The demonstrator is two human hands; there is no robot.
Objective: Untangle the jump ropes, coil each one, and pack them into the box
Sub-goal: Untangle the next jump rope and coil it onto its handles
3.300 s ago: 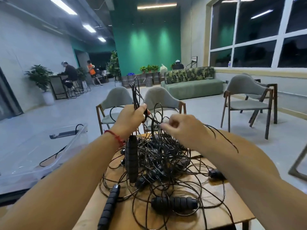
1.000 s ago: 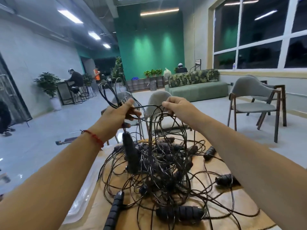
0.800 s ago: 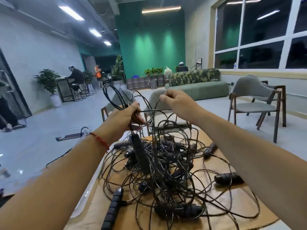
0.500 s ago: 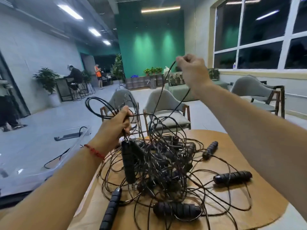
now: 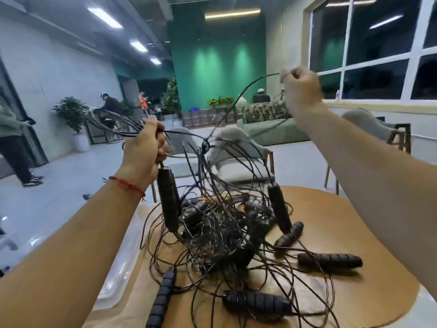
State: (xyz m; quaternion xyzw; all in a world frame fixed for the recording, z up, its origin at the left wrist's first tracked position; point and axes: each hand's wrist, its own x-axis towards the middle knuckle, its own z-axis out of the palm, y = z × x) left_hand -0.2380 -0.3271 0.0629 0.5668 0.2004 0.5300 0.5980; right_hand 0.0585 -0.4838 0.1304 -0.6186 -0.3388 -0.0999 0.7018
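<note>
Grips a bundle of thin black cords in the left hand, a ribbed handle dangling just beneath it. Pinches one cord in the curled right hand, raised high and well apart from the left. Holds the upper part of the tangled jump ropes lifted, with the rest heaped on the wooden counter, beside the clear box at its left edge

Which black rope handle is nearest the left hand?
The upright handle dangling directly below the left hand; the others sit farther off, in the tangle or flat on the table.
</note>
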